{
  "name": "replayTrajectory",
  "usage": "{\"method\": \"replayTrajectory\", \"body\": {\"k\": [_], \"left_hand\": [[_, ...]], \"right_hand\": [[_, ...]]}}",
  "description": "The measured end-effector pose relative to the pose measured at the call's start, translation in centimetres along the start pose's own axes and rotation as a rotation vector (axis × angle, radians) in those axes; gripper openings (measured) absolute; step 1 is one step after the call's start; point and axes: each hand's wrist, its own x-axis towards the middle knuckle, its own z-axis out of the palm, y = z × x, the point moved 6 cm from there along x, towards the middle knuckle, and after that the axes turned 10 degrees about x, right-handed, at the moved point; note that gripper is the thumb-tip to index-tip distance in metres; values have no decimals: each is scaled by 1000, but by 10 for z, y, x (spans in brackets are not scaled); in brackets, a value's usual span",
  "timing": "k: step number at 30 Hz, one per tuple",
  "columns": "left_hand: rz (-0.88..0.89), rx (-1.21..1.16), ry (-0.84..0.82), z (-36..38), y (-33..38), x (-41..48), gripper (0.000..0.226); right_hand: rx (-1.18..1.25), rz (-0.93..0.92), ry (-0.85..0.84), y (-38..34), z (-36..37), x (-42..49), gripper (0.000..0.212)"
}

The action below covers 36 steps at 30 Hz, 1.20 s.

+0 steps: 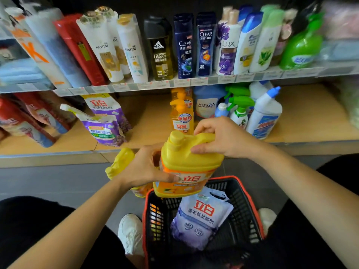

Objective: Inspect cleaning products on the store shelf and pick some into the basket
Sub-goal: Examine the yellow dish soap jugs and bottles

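Observation:
A big yellow detergent jug (184,164) with an orange label hangs above the far rim of the black basket with an orange rim (250,199). My right hand (223,138) grips the jug's handle from above. My left hand (143,167) holds the jug's left side, thumb on the label. A purple and white softener pouch (200,216) lies inside the basket. A second yellow jug (120,164) sits behind my left hand, partly hidden.
The lower shelf (58,144) carries purple refill pouches (104,121), orange pump bottles (181,113), green spray bottles (239,105) and a white toilet cleaner (264,115). Shampoo bottles (184,45) line the upper shelf. My white shoe (130,233) stands left of the basket.

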Motion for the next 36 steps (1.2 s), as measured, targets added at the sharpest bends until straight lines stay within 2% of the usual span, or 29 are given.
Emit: {"method": "replayTrajectory", "body": {"k": [2, 7, 13, 19, 25, 32, 36], "left_hand": [[-19, 6, -22, 8, -2, 5, 63], [0, -59, 0, 20, 3, 13, 71], [71, -72, 122, 19, 16, 20, 30], [58, -68, 109, 22, 21, 23, 24], [91, -91, 78, 9, 27, 22, 24], [-14, -222, -136, 10, 19, 19, 29], [4, -149, -8, 11, 24, 14, 33]], "right_hand": [[34, -3, 30, 3, -3, -3, 34], [-90, -33, 63, 0, -6, -4, 30], [-321, -19, 63, 1, -10, -2, 40], [-473, 14, 71, 5, -15, -1, 50], [-268, -21, 44, -1, -9, 0, 40], [-200, -19, -22, -4, -1, 2, 37], [-202, -17, -1, -2, -2, 1, 36]]}}
